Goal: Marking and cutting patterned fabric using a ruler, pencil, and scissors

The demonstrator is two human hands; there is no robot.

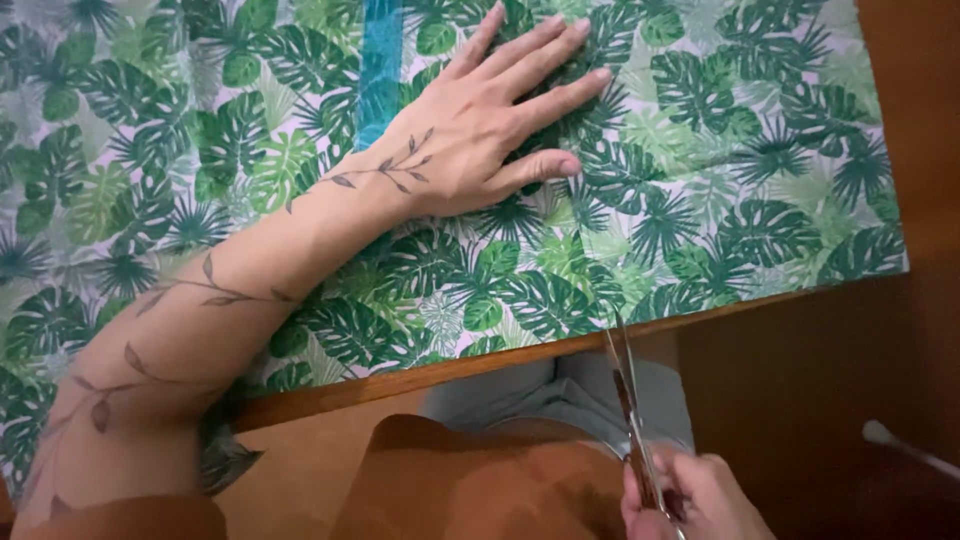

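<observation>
Two hands are busy. The left hand (480, 130) has its fingers (545, 50) spread flat, pressing the thin green leaf-print sheet (700, 180) so it stays put on the brown wooden bench (420, 378). The right hand (695, 495) squeezes metal scissors (625, 385), blades at the sheet's near edge.

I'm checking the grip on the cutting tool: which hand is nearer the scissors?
Right. The right hand grips the scissors by their handles; the left hand lies flat on the leaf-print cloth, well away.
</observation>
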